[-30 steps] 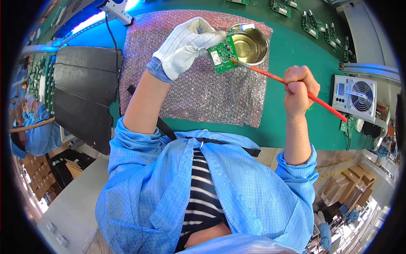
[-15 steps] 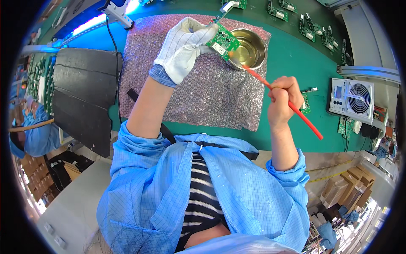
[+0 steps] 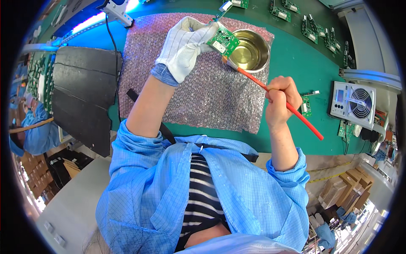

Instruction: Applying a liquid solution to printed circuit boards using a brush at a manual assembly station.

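Note:
My left hand, in a white striped glove, grips a small green circuit board by its left side and holds it up above the bubble wrap. Bare, my right hand is closed round the handle of a red brush. The brush's tip lies at the board's lower edge; whether it touches cannot be made out. Just right of the board stands a round metal bowl with yellowish liquid in it, and the board overlaps its left rim in view.
Pink-tinted bubble wrap covers the green mat. Several circuit boards lie at the far right, another beyond my right hand. A white fan unit stands at right, a black panel at left. A blue-lit lamp is at far left.
The brush tip has moved left, from the bowl's near rim to the lower edge of the circuit board. My left hand keeps the board in nearly the same place.

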